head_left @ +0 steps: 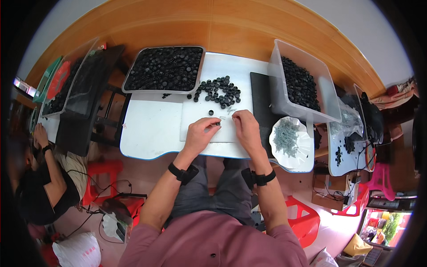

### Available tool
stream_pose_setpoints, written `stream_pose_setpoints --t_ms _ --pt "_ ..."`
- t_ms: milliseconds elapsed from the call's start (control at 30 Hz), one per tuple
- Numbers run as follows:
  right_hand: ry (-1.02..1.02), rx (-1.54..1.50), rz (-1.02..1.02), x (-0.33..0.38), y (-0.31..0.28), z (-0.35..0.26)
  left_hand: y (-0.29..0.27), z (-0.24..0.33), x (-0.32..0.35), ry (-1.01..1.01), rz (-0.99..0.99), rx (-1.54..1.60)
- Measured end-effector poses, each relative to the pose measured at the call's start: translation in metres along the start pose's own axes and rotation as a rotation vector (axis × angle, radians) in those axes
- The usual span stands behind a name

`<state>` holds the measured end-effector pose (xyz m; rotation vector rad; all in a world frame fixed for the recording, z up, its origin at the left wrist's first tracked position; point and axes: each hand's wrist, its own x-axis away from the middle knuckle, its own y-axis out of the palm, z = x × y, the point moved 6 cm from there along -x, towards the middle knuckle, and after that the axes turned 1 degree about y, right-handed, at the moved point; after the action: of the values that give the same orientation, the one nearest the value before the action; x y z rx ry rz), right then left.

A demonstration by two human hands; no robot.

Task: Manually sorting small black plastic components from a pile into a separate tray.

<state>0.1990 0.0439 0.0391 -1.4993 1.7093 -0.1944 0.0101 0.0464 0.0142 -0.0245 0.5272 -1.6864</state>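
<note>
The white board (189,115) lies on a white worktop (151,129), and everything here is placed from that board. Nearest, below the board, are the person's pink shirt (213,242) and grey trousers (189,196), with a black band (180,173) around the left wrist and another one around the right. The left hand (211,127) is over the left part of the board, with its thumb and finger close together, holding one small black cap (218,123). The right hand (236,116) is over the right part of the board, with its fingertips close together; I cannot tell if it holds something. To the right of the board, near its close edge, a white wavy plate (304,147) holds a heap of thin grey-green bits (286,137). On the board, between the hands and just past them, lie a few small pale bits (231,110). One loose cap (211,112) sits near them. At the far side of the board is a loose bunch of black caps (220,91). Right of the board lies a dark slab (260,102), and past it stands a clear bin (284,108) with many black caps inside. Beyond the board, to the left, a wide tray (160,91) is full of black caps.
</note>
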Motion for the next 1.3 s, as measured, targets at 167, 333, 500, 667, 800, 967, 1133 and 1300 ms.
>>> stream_pose_setpoints --t_ms 167,333,500,667,800,967,1133,1300 --pt "0.295 -0.386 0.05 0.017 0.015 0.0 0.0 0.003 0.002 0.009 0.084 0.054" --pt "0.517 -0.757 0.1 0.024 0.032 -0.001 -0.001 0.001 0.003 -0.015 0.045 0.016" --pt "0.48 -0.687 0.069 0.028 0.036 0.008 0.0 0.004 0.002 0.052 0.053 -0.03" --pt "0.413 -0.542 0.075 0.028 0.036 0.008 0.0 0.004 0.003 0.032 0.037 -0.013" --pt "0.422 -0.528 0.073 0.028 0.036 0.01 0.001 0.005 0.003 0.015 0.026 0.002" --pt "0.417 -0.513 0.064 0.028 0.035 0.009 0.001 0.002 0.003 0.012 0.031 0.016" --pt "0.378 -0.594 0.019 0.028 0.032 0.0 -0.002 -0.001 0.004 -0.053 0.043 0.066" --pt "0.408 -0.601 0.074 0.031 0.029 0.0 -0.002 -0.001 0.004 -0.048 0.064 0.068"
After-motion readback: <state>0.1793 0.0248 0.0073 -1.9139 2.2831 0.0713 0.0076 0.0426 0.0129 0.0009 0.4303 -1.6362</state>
